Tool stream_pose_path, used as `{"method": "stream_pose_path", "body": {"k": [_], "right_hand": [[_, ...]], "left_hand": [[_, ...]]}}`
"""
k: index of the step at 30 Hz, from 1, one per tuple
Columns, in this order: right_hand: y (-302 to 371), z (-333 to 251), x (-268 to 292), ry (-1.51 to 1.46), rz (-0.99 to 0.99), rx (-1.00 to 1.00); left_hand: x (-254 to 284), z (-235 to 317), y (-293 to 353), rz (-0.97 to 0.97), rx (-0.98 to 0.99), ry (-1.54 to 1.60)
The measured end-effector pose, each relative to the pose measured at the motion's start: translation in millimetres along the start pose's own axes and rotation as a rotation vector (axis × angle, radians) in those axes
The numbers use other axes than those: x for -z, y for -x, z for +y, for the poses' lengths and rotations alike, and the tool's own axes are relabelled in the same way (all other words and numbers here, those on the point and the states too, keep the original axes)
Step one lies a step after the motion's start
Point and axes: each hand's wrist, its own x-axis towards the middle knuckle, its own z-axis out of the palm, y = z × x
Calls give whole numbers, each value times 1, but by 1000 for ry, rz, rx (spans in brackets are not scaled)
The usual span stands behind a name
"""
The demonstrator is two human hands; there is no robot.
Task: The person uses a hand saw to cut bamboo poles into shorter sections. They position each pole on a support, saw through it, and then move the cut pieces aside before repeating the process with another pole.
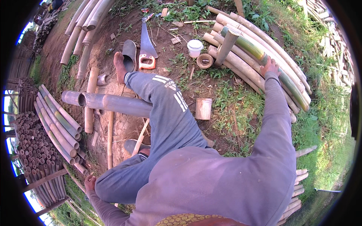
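Note:
My right hand (270, 67) is stretched out to the right and closed over a green bamboo pole (249, 47), which lies on a stack of pale bamboo poles (237, 69). My left hand (90, 183) is low on the left, beside my bent knee and close to the cut ends of another bamboo pile (62, 124). Its fingers look loosely bent and slightly apart, with nothing visible in them. A thick grey bamboo tube (117, 104) with a notch cut near its left end lies across a paler bamboo piece (91, 100); my leg hides its right end.
A handsaw (147, 47) with an orange-and-white handle lies beyond my bare foot, beside a dark sandal (129, 56). Nearby are a white lidded tub (195, 48), a short bamboo ring (205, 61) and an upright bamboo post (226, 47). A cut bamboo cup (203, 109) stands right of my knee.

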Motion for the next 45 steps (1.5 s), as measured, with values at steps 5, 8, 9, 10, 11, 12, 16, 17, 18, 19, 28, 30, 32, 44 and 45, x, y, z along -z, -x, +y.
{"method": "stream_pose_path", "body": {"k": [5, 8, 9, 10, 11, 12, 16, 17, 18, 19, 28, 30, 32, 44, 45], "right_hand": [[9, -17, -6, -34, 24, -38], [10, -21, -32, 3, 71, 32], [12, -19, -33, 26, 71, 26], [12, -17, -36, 48, 66, 16], [11, 5, -43, 23, 53, -43], [15, 11, -48, -16, 135, -76], [42, -33, -64, -299, 523, 220], [48, -27, -86, -404, 617, 341], [77, -34, -105, -548, 545, 547], [137, -68, -90, -684, 358, 704], [251, -270, -10, -1440, -955, 398], [153, -307, -55, -1001, -259, 693], [91, -328, -55, -440, 127, 759], [39, -373, -86, -174, -150, 738], [47, -371, -80, -205, -107, 766]], "left_hand": [[-2, -19, 9, 92, -99, -59], [-26, -53, 42, 62, 78, 251], [-38, -52, 48, 68, 87, 270], [-46, -47, 56, 79, 90, 294], [-43, -29, 49, 94, 54, 308], [-41, -19, 53, 114, 33, 342], [-51, 16, 154, 231, 49, 616], [-49, 37, 168, 245, 20, 681], [-46, 60, 180, 257, -10, 746], [-43, 78, 202, 281, -25, 803], [-49, 174, 262, 305, -134, 1203], [-46, 180, 250, 262, -121, 1177], [-38, 173, 227, 208, -129, 961], [-43, 155, 235, 258, -29, 1025], [-41, 153, 233, 255, -34, 1019]]}}
